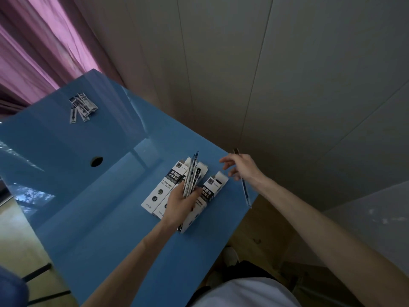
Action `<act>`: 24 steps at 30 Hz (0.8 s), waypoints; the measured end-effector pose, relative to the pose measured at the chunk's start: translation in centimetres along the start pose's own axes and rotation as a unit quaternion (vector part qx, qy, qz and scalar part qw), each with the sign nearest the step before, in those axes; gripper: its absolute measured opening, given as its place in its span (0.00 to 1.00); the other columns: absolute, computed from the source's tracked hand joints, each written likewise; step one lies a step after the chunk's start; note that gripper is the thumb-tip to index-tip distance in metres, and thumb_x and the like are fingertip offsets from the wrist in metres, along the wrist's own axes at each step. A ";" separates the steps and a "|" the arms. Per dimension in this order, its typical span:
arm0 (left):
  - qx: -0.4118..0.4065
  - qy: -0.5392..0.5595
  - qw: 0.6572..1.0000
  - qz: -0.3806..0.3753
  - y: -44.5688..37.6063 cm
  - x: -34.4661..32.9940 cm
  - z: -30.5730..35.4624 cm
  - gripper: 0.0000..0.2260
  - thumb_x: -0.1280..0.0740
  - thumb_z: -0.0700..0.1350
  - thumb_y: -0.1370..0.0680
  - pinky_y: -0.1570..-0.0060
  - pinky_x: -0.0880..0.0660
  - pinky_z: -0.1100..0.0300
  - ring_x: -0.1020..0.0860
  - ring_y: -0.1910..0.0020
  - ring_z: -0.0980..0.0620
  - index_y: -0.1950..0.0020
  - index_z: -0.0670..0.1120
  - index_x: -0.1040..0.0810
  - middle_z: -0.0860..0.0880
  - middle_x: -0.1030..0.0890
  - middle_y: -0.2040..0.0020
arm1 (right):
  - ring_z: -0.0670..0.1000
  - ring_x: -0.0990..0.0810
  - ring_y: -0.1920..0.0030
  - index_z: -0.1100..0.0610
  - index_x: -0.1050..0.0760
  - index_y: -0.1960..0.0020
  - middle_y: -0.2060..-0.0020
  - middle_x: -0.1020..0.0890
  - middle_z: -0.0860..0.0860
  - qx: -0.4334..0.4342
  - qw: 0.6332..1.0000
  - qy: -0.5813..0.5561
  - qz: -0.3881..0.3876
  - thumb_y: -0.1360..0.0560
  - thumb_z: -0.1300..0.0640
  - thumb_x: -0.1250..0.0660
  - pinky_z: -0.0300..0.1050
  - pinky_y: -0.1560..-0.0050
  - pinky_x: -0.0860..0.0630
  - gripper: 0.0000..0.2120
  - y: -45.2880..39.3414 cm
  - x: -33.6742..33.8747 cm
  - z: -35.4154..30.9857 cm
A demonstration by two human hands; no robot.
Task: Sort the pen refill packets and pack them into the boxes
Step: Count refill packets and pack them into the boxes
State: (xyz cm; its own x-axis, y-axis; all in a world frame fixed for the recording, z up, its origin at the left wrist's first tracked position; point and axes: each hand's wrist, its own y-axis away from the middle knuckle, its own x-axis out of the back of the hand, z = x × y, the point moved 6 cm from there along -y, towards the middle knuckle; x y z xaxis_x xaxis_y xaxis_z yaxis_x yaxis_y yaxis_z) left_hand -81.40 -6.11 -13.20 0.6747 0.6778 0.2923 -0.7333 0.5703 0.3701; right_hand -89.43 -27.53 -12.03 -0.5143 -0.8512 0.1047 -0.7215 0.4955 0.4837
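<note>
Left hand (pixel 180 201) gripped a bundle of refill packets (pixel 190 176) above the boxes (pixel 164 187) on the tabletop (pixel 88 196). Right hand (pixel 242 167), right of the boxes, pinched one packet (pixel 245 191). More loose packets (pixel 80 106) lay far beyond the boxes.

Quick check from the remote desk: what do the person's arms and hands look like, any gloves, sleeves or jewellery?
Both arms are bare from the hands back to the frame edge: no gloves or long sleeves. The left hand and right hand show no rings, and neither wrist carries a watch or band. A white top shows at the bottom edge; whether it has short sleeves cannot be told.
</note>
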 end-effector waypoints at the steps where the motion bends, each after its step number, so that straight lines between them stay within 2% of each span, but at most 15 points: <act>1: 0.020 0.031 0.999 -0.022 0.1 0.2 0.2 0.05 0.30 0.44 0.19 0.71 0.28 0.60 0.27 0.70 0.52 0.50 0.43 0.21 0.49 0.23 0.67 | 0.48 0.21 0.67 0.61 0.19 0.45 0.58 0.18 0.55 0.006 0.999 -0.035 -0.001 0.14 0.54 0.45 0.38 0.71 0.28 0.18 0.1 0.0 -0.5; 4: 0.081 0.091 0.989 -0.079 0.4 0.4 0.2 0.10 0.32 0.46 0.17 0.68 0.27 0.61 0.24 0.69 0.55 0.44 0.38 0.20 0.48 0.16 0.61 | 0.52 0.17 0.59 0.62 0.18 0.45 0.57 0.15 0.57 0.023 0.996 -0.087 -0.012 0.13 0.51 0.49 0.45 0.61 0.21 0.24 0.1 -0.3 -2.2; 6: 0.108 0.119 0.982 -0.101 0.5 0.8 0.0 0.12 0.34 0.48 0.16 0.62 0.23 0.58 0.20 0.63 0.54 0.41 0.40 0.19 0.47 0.13 0.49 | 0.52 0.17 0.57 0.62 0.17 0.45 0.56 0.14 0.56 0.040 0.996 -0.075 -0.014 0.13 0.50 0.51 0.48 0.55 0.23 0.27 0.1 -0.7 -3.1; 9: 0.131 0.154 0.972 -0.120 0.6 1.1 -0.1 0.14 0.35 0.49 0.16 0.53 0.19 0.57 0.16 0.53 0.52 0.38 0.41 0.18 0.47 0.14 0.43 | 0.52 0.17 0.57 0.63 0.16 0.45 0.56 0.14 0.56 0.050 0.996 -0.077 -0.023 0.13 0.48 0.53 0.49 0.53 0.24 0.29 0.2 -1.5 -3.9; 11: 0.143 0.194 0.962 -0.128 0.7 1.2 -0.2 0.15 0.36 0.48 0.16 0.46 0.19 0.54 0.16 0.47 0.49 0.37 0.40 0.18 0.46 0.14 0.41 | 0.54 0.17 0.53 0.64 0.17 0.43 0.50 0.14 0.58 0.032 0.989 -0.129 -0.060 0.13 0.48 0.53 0.50 0.52 0.21 0.29 0.3 -2.2 -4.2; 13: 0.144 0.206 0.959 -0.130 0.7 1.5 -0.2 0.15 0.37 0.48 0.15 0.38 0.21 0.50 0.17 0.41 0.47 0.37 0.40 0.17 0.44 0.15 0.40 | 0.57 0.17 0.47 0.66 0.19 0.39 0.44 0.16 0.61 -0.001 0.968 -0.221 -0.116 0.13 0.49 0.53 0.53 0.48 0.19 0.29 0.3 -3.2 -4.4; 14: 0.147 0.207 0.959 -0.128 0.6 1.6 -0.2 0.15 0.37 0.48 0.15 0.36 0.22 0.50 0.17 0.40 0.47 0.38 0.41 0.17 0.43 0.15 0.40 | 0.59 0.18 0.44 0.66 0.20 0.37 0.42 0.17 0.62 -0.018 0.951 -0.271 -0.146 0.13 0.49 0.53 0.55 0.44 0.20 0.28 0.3 -3.8 -4.5; 16: 0.163 0.212 0.955 -0.126 0.7 1.8 -0.2 0.15 0.37 0.50 0.15 0.38 0.22 0.52 0.16 0.41 0.48 0.39 0.43 0.15 0.43 0.15 0.41 | 0.59 0.22 0.40 0.65 0.21 0.35 0.38 0.19 0.62 -0.045 0.927 -0.327 -0.180 0.14 0.50 0.52 0.55 0.39 0.23 0.27 0.3 -5.2 -4.4; 20: 0.194 0.232 0.942 -0.144 1.0 1.2 0.1 0.15 0.37 0.49 0.15 0.42 0.20 0.54 0.17 0.40 0.45 0.37 0.42 0.16 0.42 0.15 0.41 | 0.55 0.28 0.37 0.58 0.19 0.35 0.34 0.20 0.57 -0.055 0.947 -0.277 -0.156 0.13 0.49 0.52 0.48 0.42 0.28 0.25 -0.4 -7.1 -3.2; 24: 0.202 0.235 0.938 -0.157 1.4 0.8 0.1 0.15 0.34 0.48 0.17 0.36 0.21 0.46 0.16 0.49 0.44 0.38 0.38 0.18 0.40 0.15 0.46 | 0.53 0.31 0.26 0.50 0.20 0.35 0.35 0.23 0.50 -0.027 0.974 -0.189 -0.124 0.13 0.46 0.52 0.52 0.26 0.34 0.23 -1.3 -7.8 -2.4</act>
State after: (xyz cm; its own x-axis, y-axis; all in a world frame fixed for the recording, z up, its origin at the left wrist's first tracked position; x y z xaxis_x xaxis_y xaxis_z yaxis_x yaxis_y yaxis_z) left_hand -81.91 -4.83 -12.32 0.6711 0.6893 -0.2730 -0.3479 0.6179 0.7051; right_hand -83.33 -21.96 -11.37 -0.4683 -0.8137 -0.3444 -0.8252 0.2635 0.4996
